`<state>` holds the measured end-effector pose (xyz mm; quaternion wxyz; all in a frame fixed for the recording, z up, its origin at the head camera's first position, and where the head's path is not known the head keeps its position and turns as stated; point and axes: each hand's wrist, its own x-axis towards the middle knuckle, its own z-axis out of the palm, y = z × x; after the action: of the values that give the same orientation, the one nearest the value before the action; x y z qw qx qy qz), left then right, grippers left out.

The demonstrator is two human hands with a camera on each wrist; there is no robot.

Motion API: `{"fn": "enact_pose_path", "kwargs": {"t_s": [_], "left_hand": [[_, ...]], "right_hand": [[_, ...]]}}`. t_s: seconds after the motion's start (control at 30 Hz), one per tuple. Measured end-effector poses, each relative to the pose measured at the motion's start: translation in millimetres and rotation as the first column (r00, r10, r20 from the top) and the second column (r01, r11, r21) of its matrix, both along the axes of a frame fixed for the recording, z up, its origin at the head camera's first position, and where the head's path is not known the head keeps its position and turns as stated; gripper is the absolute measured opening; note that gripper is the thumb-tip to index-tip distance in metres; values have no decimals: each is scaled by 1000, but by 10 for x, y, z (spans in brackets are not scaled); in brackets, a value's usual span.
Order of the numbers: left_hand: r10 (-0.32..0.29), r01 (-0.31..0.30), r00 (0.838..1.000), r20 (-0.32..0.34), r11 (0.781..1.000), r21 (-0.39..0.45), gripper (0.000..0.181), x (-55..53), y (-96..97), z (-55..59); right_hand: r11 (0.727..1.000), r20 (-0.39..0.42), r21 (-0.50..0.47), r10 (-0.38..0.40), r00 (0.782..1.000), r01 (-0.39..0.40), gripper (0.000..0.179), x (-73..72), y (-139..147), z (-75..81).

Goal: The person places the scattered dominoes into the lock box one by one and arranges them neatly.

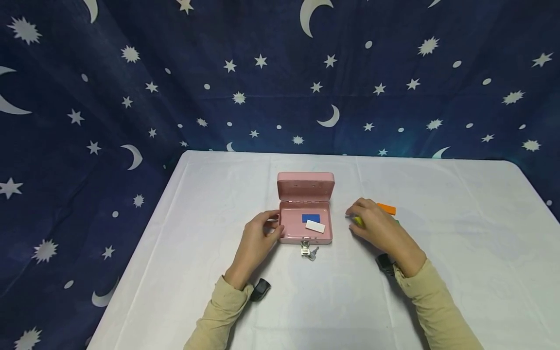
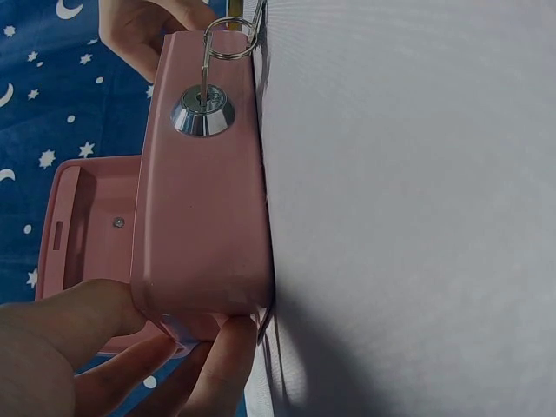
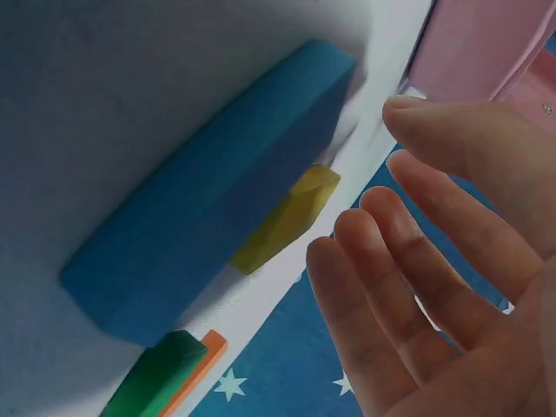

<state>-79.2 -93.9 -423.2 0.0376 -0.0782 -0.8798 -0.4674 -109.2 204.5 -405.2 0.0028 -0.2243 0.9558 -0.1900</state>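
A pink cash box [image 1: 290, 228] stands with its lid [image 1: 305, 187] raised; a blue block [image 1: 310, 218] and a white block [image 1: 315, 226] lie inside. My left hand [image 1: 258, 236] holds the box's left side, thumb near the front corner and fingers along the wall. To the right of the box, my right hand [image 1: 378, 226] is over several coloured blocks with nothing in its grasp. In the right wrist view its fingers are loosely bent beside a blue block [image 3: 213, 195]. A yellow block [image 3: 291, 221], a green block [image 3: 156, 378] and an orange block [image 3: 195, 373] lie behind it.
On the box's front is a metal lock [image 2: 203, 111] with a key ring [image 2: 230, 39]; the keys [image 1: 313, 253] hang toward the front. White cloth [image 1: 472, 253] covers the table, and a dark blue star-and-moon curtain [image 1: 280, 109] rises behind it.
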Motion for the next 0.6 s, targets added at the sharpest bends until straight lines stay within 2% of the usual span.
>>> {"fn": "enact_pose_path", "kwargs": {"t_s": [0.2,0.43,0.6], "left_hand": [[3,-3,1000,-16,1000,-10,39,-3,-8,-9],[3,-3,1000,-16,1000,-9,38,1,-7,-8],[4,-4,1000,-18,1000,-11,39,-1,-1,-10]], "right_hand": [[1000,5,3,-19,1000,19,22,-20,25,-12],[999,-20,-32,5,1000,-6,19,-32,67,-37],[997,21,-72,-19,1000,20,19,-49,87,-41]]}}
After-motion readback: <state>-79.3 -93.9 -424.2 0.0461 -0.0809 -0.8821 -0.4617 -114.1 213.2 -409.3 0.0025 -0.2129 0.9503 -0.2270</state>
